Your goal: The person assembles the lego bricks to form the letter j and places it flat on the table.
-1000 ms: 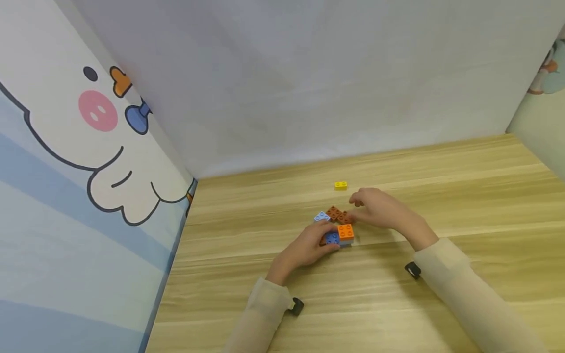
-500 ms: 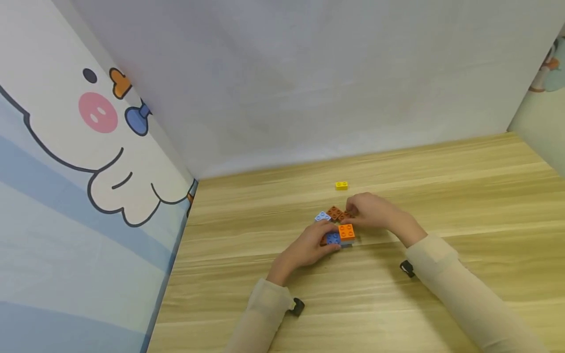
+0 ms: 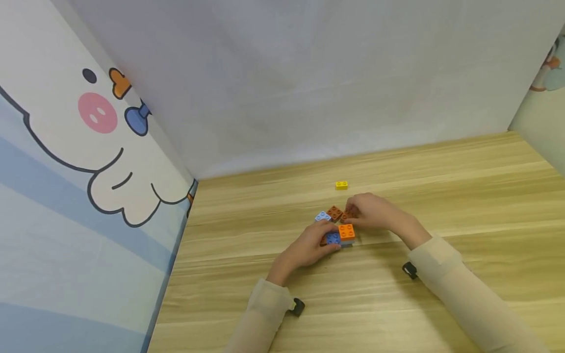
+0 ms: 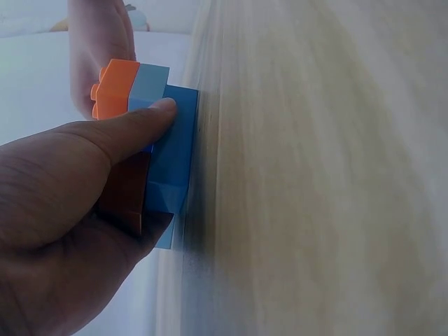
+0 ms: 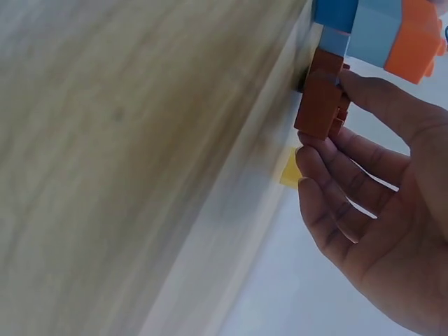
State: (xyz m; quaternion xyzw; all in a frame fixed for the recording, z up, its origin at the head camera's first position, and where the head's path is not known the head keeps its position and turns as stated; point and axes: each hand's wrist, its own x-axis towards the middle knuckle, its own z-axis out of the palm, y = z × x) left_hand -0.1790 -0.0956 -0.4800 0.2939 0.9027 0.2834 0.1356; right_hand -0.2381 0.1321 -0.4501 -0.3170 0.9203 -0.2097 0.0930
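My left hand (image 3: 305, 247) grips a cluster of joined toy building bricks on the table. In the left wrist view its thumb lies across a blue brick (image 4: 172, 157), with a dark brown brick (image 4: 126, 189) beside it. An orange brick (image 3: 346, 231) tops a grey-blue brick (image 4: 149, 85) at the cluster's right end. My right hand (image 3: 376, 212) pinches a brown brick (image 5: 319, 106) between thumb and fingers, just behind the orange one. Another brown brick (image 3: 334, 213) and a light blue brick (image 3: 322, 216) are close by on the left. Fingers partly hide the cluster.
A small yellow brick (image 3: 342, 185) lies apart, farther back on the wooden table (image 3: 247, 206). A pale curtain-like backdrop (image 3: 318, 88) rises behind the table's far edge. On the left stands a panel with a cartoon print (image 3: 57, 162).
My right hand has moved slightly left and its fingers have come together on the brown brick. The left hand stays where it was on the cluster.
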